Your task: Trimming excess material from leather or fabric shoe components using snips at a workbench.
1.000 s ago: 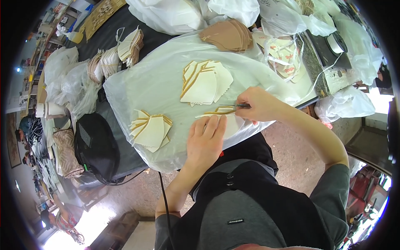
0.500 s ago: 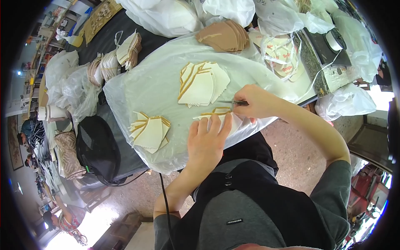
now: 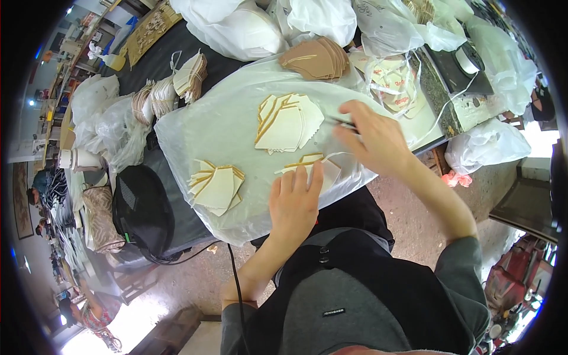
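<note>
Head view: hands apart. L hand (image 3: 294, 198) flat on white, yellow-edged, card-like pcs (image 3: 329, 171); R hand (image 3: 376, 137), blurred, clamped on slim dark tool (image 3: 345, 123), matl. unclear.

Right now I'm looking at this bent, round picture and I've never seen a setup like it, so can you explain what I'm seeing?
There's no machine: a person works with two bare hands. The view looks down from the left one of two wide fisheye cameras worn on the head, so straight edges bend near the rim. On a dark table lies a whitish plastic cover. It carries a pale stack in the middle, a fanned pale stack at left and a brown stack at the far edge. The left hand rests on more pale pieces; the right hand, slightly blurred, holds a slim dark tool.
</note>
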The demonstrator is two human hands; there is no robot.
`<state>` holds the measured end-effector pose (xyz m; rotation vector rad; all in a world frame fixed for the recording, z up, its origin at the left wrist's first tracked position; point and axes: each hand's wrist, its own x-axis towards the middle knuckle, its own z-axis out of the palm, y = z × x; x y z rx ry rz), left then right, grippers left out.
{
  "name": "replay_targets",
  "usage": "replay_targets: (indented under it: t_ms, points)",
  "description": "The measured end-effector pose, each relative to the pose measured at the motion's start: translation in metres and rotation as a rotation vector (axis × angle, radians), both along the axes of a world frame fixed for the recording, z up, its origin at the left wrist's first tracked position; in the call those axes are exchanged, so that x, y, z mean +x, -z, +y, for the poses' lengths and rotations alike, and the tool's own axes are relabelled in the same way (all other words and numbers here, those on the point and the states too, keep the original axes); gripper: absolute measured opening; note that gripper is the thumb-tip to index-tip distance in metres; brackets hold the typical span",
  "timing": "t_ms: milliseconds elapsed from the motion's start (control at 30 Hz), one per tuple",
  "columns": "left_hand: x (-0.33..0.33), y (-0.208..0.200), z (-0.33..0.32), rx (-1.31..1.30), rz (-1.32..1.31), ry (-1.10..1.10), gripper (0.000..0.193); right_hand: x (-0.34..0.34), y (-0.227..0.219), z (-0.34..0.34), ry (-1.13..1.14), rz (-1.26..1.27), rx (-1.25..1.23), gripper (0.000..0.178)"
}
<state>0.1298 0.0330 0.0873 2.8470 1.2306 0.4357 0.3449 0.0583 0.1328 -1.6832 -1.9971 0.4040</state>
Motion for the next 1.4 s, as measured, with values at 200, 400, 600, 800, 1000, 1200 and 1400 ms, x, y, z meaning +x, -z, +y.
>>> replay_targets:
  t_ms: [200, 400, 600, 800, 1000, 1200, 1400]
  points:
    - [-0.002, 0.009, -0.011, 0.077, -0.103, -0.082, 0.045, -0.020, 0.008, -0.066, 0.130, -0.030, -0.194, 0.029]
    - [-0.002, 0.007, -0.010, 0.039, -0.095, -0.071, 0.042, -0.035, 0.022, -0.052, 0.198, -0.087, -0.181, 0.030]
    - [-0.001, 0.010, -0.010, 0.048, -0.119, -0.085, 0.042, -0.041, 0.031, -0.047, 0.187, -0.113, -0.129, 0.028]
    - [-0.002, 0.002, -0.009, 0.115, -0.118, -0.080, 0.035, -0.034, 0.040, -0.046, 0.211, -0.018, -0.054, 0.029]
    - [-0.013, -0.016, -0.001, -0.095, -0.227, -0.042, 0.035, -0.002, 0.003, -0.035, 0.211, 0.160, -0.021, 0.037]
    - [-0.024, -0.017, 0.019, -0.433, -0.625, -0.028, 0.020, 0.010, 0.037, -0.028, 0.034, 0.017, 0.044, 0.024]
    - [-0.058, -0.032, 0.026, 0.049, -0.887, -0.412, 0.023, 0.002, -0.002, -0.013, -0.153, 0.140, 0.229, 0.017]
